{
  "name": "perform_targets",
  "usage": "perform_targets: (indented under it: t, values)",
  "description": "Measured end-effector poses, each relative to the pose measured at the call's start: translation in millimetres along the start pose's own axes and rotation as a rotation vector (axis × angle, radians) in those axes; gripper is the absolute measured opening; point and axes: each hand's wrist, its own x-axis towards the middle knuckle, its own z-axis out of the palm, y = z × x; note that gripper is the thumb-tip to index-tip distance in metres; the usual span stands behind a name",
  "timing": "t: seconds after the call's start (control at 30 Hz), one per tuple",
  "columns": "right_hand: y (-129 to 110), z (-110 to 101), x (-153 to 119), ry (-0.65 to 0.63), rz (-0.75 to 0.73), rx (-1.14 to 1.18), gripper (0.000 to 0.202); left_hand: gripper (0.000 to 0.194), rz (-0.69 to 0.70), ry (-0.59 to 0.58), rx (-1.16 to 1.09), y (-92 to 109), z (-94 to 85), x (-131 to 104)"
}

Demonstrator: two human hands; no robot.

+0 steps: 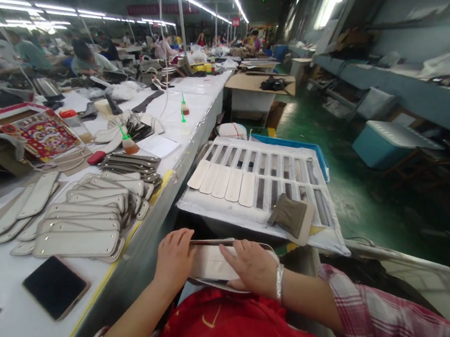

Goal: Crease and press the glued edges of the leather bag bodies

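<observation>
Just above the red apron (229, 328), a pale rounded strip piece (210, 262) lies between my two hands. My left hand (174, 258) grips its left end, fingers bent over the edge. My right hand (254, 267) lies across its right part with the fingers on the top face and the thumb at the near edge. Beyond them is a white slotted rack (221, 205), with several pale strips (222, 181) side by side in its left slots. A brown-grey folded piece (291, 215) rests on the rack's near right part.
The white table (9, 329) on the left bears piled pale strips (77, 215), a dark phone (56, 287), small green-tipped bottles (129, 145) and a red patterned box (44, 131). A blue tray edge (323, 161) shows behind the rack. Several people sit far back at the left.
</observation>
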Motion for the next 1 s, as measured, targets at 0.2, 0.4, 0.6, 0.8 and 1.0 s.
perform_targets:
  t: [0.2, 0.4, 0.6, 0.8, 1.0]
  values:
    - [33.9, -8.7, -11.3, -0.029, 0.048, 0.474, 0.067, 0.062, 0.505, -0.322, -0.078, 47.2, 20.3, -14.4]
    - [85.8, 2.5, -58.0, -0.31, 0.738, 1.185, 0.044, 0.062, 0.624, -0.39, 0.035, 33.9, 27.4, -7.3]
    - [77.1, 32.3, -79.7, -0.384, 0.673, 1.441, 0.054, 0.064, 0.776, -0.498, 0.183, 52.8, 26.2, 6.0]
    - [76.5, 34.5, -71.4, -0.297, 0.623, 1.412, 0.047, 0.082, 0.818, -0.643, 0.051, 68.5, 28.6, 28.3]
    - [78.7, 15.5, -71.8, -0.207, 0.636, 1.513, 0.047, 0.075, 0.838, -0.728, -0.095, 65.1, 27.7, 41.5]
